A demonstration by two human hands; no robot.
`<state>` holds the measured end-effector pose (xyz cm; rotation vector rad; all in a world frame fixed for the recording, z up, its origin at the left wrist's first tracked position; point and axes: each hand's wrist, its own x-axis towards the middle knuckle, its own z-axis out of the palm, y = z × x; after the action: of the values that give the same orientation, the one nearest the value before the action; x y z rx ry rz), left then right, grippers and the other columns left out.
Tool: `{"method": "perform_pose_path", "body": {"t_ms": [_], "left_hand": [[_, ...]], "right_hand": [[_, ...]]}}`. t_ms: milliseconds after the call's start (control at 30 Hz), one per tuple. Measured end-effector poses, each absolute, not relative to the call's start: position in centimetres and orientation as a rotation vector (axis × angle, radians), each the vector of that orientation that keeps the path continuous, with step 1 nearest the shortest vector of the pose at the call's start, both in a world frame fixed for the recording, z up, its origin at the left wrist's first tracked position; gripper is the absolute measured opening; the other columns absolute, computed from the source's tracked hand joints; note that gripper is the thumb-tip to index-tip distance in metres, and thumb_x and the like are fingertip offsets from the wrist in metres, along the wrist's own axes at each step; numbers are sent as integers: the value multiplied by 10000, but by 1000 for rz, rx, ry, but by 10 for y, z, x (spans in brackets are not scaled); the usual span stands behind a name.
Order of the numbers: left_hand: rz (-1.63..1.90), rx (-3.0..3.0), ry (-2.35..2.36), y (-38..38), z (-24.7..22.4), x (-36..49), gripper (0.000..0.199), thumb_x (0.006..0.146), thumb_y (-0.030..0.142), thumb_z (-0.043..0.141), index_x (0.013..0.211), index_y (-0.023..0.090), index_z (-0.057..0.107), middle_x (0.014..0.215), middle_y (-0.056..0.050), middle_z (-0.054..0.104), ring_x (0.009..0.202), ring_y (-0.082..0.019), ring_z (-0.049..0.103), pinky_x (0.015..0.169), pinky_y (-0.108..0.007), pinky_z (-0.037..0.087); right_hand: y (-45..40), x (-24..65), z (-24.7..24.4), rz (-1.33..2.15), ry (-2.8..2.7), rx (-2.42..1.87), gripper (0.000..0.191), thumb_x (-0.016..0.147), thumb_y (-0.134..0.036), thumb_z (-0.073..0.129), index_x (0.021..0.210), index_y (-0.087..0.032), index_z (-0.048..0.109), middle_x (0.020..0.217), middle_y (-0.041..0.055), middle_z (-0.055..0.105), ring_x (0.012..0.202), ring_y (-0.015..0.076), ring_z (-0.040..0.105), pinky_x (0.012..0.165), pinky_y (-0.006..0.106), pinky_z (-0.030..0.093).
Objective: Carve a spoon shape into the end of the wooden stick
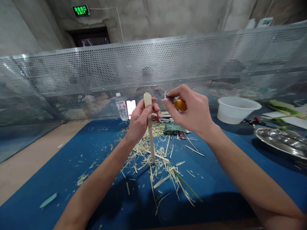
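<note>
My left hand (140, 119) is closed around a long pale stick (151, 143), apparently peeled wood or plant stem. The stick is nearly upright, its rounded end (147, 99) above my thumb and its lower end down among the shavings. To the right, apart from the stick, my right hand (195, 108) grips what looks like a small orange-handled knife (180, 105). My fingers cover most of its blade. A small pale curl of shavings (165, 94) shows at my right fingertips. Pale strips and shavings (144, 147) lie scattered on the blue table top (100, 159) below both hands.
Behind stand a water bottle (122, 108), a lit phone (130, 108) and a perforated metal screen (105, 70). On the right are a white plastic bowl (229, 113), a shiny metal tray (280, 142) and green leaves (285, 110). A teal piece (48, 200) lies front left.
</note>
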<state>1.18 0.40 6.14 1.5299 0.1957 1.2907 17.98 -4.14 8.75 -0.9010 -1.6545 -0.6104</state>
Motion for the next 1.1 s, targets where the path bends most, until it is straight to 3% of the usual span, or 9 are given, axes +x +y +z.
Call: {"method": "perform_pose_path", "body": {"t_ms": [500,700,800,933,1100], "left_hand": [[1270,1506,237,4,61,12,176,940,279,528,1096,217,581,860,-15,593,692,-117,605,558,-242,517],[1189,1400,312,5,57,14,166,940,321,527,1033,214,613,679,37,469,483,-63,413,439,-204,371],[1104,1309,313,8,51,16,279,944,426,499,937,185,639,627,48,374,442,-53,306,403,-194,279],[1027,1196,290,13,46,19,432,949,525,435,865,159,650,618,41,349,445,-57,274,396,-192,264],[1121,1214,257,11,46,18,294,928,454,566,933,177,663,668,48,382,469,-40,320,411,-179,300]], "right_hand": [[-42,179,87,-596,-1675,-917,169,900,-363,586,926,-203,636,824,-7,729,690,110,655,597,246,455],[-43,179,87,-594,-1682,-922,159,901,-358,588,928,-208,634,826,-7,732,681,109,652,586,253,452],[-44,179,87,-590,-1681,-929,146,897,-349,590,927,-213,631,831,-7,731,699,114,659,596,256,460],[-44,179,87,-590,-1671,-942,127,886,-331,599,918,-213,630,829,-8,732,700,116,663,593,257,457],[-43,180,88,-583,-1670,-943,143,893,-350,594,917,-214,630,820,-11,733,696,117,663,596,261,451]]}}
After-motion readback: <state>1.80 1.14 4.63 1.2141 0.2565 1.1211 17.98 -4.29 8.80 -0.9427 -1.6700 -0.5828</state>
